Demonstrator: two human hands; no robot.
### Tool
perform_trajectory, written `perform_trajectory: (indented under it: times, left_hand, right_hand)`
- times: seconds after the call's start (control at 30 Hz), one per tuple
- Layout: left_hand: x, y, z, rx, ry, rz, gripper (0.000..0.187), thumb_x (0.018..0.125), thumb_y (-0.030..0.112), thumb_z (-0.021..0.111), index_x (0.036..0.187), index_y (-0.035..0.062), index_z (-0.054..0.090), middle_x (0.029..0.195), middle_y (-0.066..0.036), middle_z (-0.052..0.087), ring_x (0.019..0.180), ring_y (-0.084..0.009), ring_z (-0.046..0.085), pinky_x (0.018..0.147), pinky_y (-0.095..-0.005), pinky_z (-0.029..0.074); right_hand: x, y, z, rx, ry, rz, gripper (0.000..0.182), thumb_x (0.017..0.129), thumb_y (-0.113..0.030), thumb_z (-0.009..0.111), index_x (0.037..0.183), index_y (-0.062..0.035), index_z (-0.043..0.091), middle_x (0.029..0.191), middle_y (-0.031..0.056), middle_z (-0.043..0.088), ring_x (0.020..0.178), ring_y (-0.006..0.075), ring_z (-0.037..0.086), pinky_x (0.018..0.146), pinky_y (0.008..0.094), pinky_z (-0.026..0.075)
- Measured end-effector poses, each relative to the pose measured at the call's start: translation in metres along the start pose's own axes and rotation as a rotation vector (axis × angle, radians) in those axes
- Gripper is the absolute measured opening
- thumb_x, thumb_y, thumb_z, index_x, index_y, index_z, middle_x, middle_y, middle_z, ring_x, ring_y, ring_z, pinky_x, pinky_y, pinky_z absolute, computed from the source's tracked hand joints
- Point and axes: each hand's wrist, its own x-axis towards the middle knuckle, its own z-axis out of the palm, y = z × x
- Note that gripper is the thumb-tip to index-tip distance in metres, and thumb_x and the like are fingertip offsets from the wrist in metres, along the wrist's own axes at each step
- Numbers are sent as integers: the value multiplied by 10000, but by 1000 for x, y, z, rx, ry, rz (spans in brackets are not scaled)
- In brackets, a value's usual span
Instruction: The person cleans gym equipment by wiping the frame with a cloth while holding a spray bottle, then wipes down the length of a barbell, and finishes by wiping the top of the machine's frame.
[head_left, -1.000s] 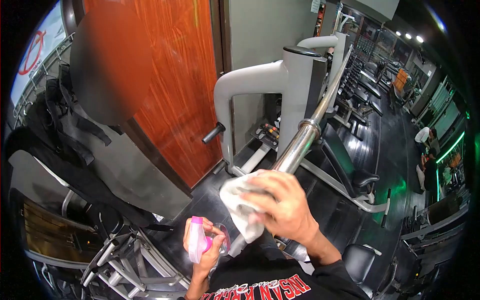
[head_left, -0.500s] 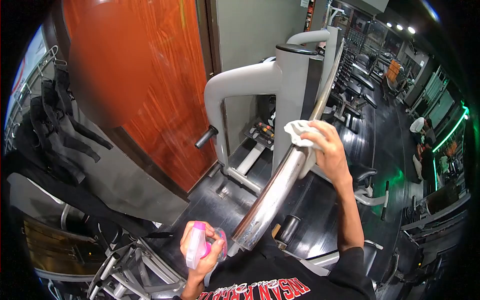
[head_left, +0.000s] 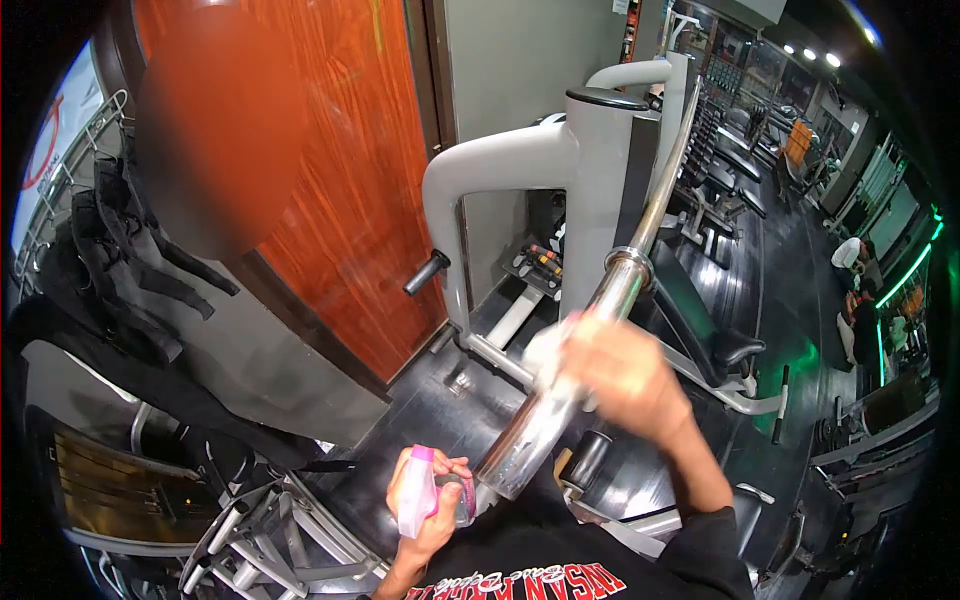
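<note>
2 hands busy: left hand (head_left: 437, 522) grips spray bottle (head_left: 415, 498) near barbell sleeve (head_left: 525, 450); right hand (head_left: 635, 375), blurred, clasps white cloth (head_left: 546, 358) against sleeve. Left drift could knock bottle into metal; loose grip could drop cloth.

The right hand (head_left: 635, 378), which is somewhat blurred, holds a white cloth (head_left: 545, 352) against the thick, shiny end of a metal bar (head_left: 515, 460) that slants away into the gym. The left hand (head_left: 435, 530) grips a spray bottle (head_left: 414, 505) with a pink and whitish head, near the closest end of this bar. Beyond them stands a grey machine frame (head_left: 602, 180), and to its left is a reddish wooden door (head_left: 355, 200).
</note>
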Motion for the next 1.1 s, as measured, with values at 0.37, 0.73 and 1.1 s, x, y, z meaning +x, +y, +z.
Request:
perform_trajectory:
  times: [0.37, 0.73, 1.1]
  left_hand:
    - [-19, -5, 13, -45, 128, 76, 390, 915, 326, 609, 1026, -3, 431, 1018, -126, 465, 942, -284, 607, 814, -404, 508]
    - [-12, 3, 35, 416, 128, 287, 532, 725, 406, 799, 914, -10, 526, 938, -154, 580, 788, -223, 595, 649, -315, 498]
    - [-6, 16, 42, 745, 67, 588, 473, 631, 143, 842, 971, 1, 545, 1036, -196, 636, 779, -300, 643, 599, -338, 510]
  right_hand:
    - [4, -77, 15, 167, 20, -44, 211, 699, -150, 642, 903, -99, 646, 994, 34, 644, 998, 236, 628, 885, 381, 523]
    - [-14, 65, -4, -112, 262, 383, 340, 663, 123, 557, 959, -23, 639, 1037, 130, 635, 1022, 317, 601, 905, 372, 485]
    - [-22, 50, -5, 179, 643, 732, 146, 903, -43, 575, 1039, -34, 626, 1012, 82, 672, 976, 178, 617, 872, 294, 449]
